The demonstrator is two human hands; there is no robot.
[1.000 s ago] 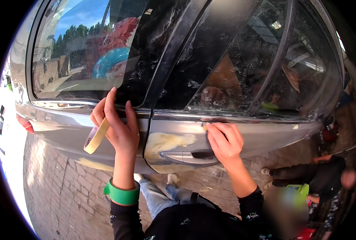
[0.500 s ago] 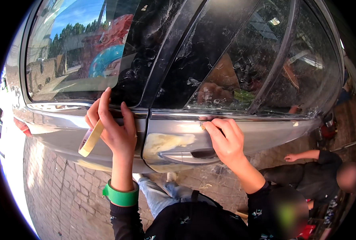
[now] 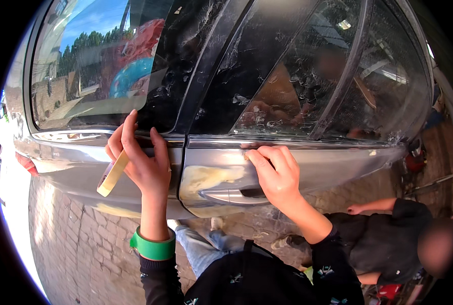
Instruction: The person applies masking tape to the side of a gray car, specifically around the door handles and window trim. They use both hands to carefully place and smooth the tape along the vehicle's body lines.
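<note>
My left hand [image 3: 144, 162] rests at the lower corner of the rear side window, its index fingertip against the glass edge. A roll of pale yellow masking tape [image 3: 112, 174] is held at its outer side, hooked by the curled fingers. A green tape roll [image 3: 155, 247] sits round my left wrist like a bracelet. My right hand [image 3: 279, 175] is closed in a pinch just below the dark trim strip [image 3: 211, 142] of the silver car door. A tiny tan bit shows at its fingertips, too small to name. Under that hand is the door handle [image 3: 231, 195].
A yellowish filler patch [image 3: 211, 179] covers the door beside its handle. Dusty door glass [image 3: 308, 86] rises above the trim. Another person [image 3: 384, 239] in dark clothes is low at the right. Paving bricks [image 3: 79, 239] lie below the car.
My right hand has slid left along the trim, still pinched. My left hand has barely moved. The other person at the right has shifted closer to my right arm.
</note>
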